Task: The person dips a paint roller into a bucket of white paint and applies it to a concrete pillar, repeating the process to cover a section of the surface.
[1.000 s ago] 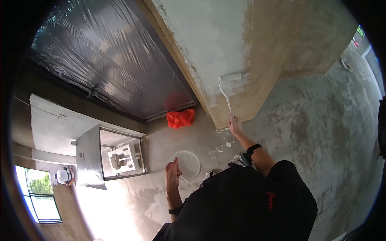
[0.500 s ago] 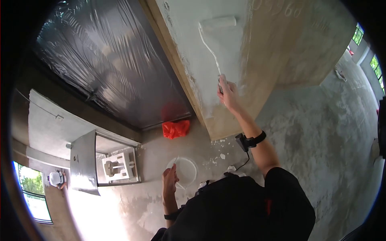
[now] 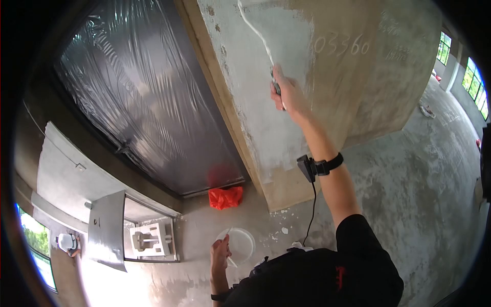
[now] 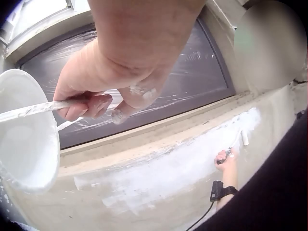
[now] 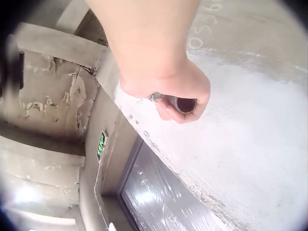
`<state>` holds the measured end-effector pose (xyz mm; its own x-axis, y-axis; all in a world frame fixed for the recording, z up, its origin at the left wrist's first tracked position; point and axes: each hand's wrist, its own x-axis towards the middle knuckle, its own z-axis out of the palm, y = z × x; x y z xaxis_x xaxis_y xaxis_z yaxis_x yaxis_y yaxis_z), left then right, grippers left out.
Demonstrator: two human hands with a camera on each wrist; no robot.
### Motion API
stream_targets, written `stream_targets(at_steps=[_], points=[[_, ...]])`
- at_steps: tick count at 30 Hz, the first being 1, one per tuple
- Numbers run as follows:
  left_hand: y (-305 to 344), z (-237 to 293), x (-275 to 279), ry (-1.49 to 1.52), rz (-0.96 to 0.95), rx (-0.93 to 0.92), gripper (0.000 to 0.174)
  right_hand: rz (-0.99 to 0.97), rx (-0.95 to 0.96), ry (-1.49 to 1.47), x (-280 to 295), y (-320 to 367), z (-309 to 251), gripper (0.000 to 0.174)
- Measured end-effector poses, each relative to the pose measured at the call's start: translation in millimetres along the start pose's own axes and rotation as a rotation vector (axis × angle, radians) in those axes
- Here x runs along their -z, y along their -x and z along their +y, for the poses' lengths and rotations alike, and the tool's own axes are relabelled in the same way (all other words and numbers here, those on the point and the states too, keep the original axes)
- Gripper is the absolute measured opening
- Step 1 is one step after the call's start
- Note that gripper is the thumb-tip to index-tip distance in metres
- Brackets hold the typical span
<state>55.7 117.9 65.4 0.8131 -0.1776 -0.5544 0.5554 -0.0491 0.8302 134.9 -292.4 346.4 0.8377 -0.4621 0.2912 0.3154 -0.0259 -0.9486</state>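
My right hand (image 3: 289, 94) grips the handle of a paint roller, raised against the wall. The roller's bent white frame (image 3: 258, 36) runs up to the top edge of the head view, where the roller head is cut off. The left wrist view shows the roller head (image 4: 245, 138) at the upper end of the pale painted strip (image 4: 168, 168). In the right wrist view, the handle's hollow end (image 5: 186, 105) sticks out of my curled fingers. Low down, my left hand (image 3: 220, 251) holds a white bucket (image 4: 29, 166) by its paint-smeared handle (image 4: 33, 110).
Beside the painted strip, a plastic-covered door or window (image 3: 148, 102) fills a recess. A red plastic bag (image 3: 225, 197) lies on the floor at its foot. Chalk numbers (image 3: 341, 46) mark the bare wall. A person in a white hat (image 3: 66, 242) is far left. A black cable (image 3: 312, 215) hangs from my right wrist.
My right hand has pushed the roller up the wall, from low near the wall's bottom edge to beyond the top of the head view. The left hand stays low with the bucket.
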Motion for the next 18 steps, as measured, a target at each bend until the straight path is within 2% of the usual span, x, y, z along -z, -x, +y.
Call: stream_targets(at_steps=[6,8,10,14,15,17,18], points=[[-1,0,0,-0.001,0.019,0.006,0.033,0.065,-0.043,0.009,9,45,98,0.062],[-2,-1,0,-0.008,0.021,0.004,0.033,0.088,-0.094,-0.002,8,57,112,0.062],[-2,-1,1,0.001,0.022,0.007,0.033,0.082,-0.134,0.015,12,91,166,0.062],[-4,-3,4,0.014,0.014,0.020,0.033,-0.003,-0.270,-0.119,22,133,224,0.056],[-4,-3,4,0.027,0.015,0.030,0.033,-0.001,-0.267,-0.121,25,143,235,0.056],[-4,-4,4,0.036,0.018,0.039,0.032,0.024,-0.418,-0.141,29,165,254,0.053],[-5,-5,3,0.036,0.028,0.049,0.033,0.025,-0.417,-0.145,32,173,265,0.053]])
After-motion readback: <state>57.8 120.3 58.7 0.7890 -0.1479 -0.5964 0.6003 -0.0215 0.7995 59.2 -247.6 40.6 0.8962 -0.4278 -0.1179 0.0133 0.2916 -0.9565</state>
